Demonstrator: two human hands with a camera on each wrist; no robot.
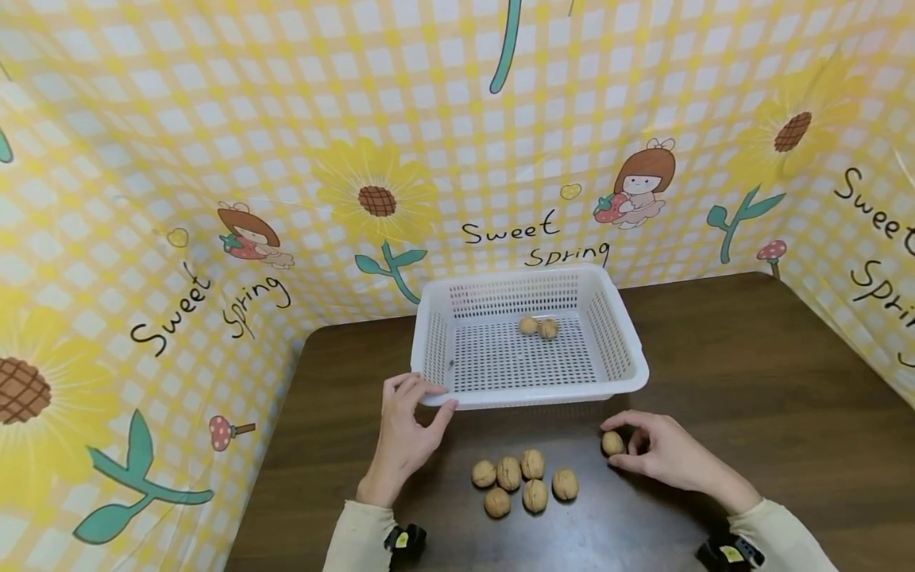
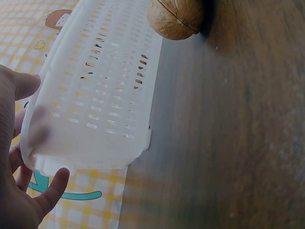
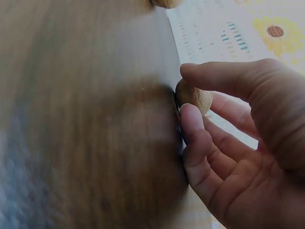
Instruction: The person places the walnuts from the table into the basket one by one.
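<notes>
My left hand (image 1: 406,429) grips the front left corner of a white plastic basket (image 1: 532,397), its fingers spread over the rim. The left wrist view shows the perforated side wall (image 2: 102,95) with my fingers around its edge. To the right of the basket's front, my right hand (image 1: 668,454) pinches a walnut (image 1: 612,443) at the table surface. In the right wrist view that walnut (image 3: 196,98) sits between thumb and fingertips, partly hidden. Two walnuts (image 1: 548,328) lie inside the basket, towards its back.
Several loose walnuts (image 1: 508,473) lie grouped on the dark wooden table (image 1: 722,357) between my hands, in front of the basket. A yellow checked cloth (image 1: 457,119) with flowers and lettering hangs behind the table and along both sides.
</notes>
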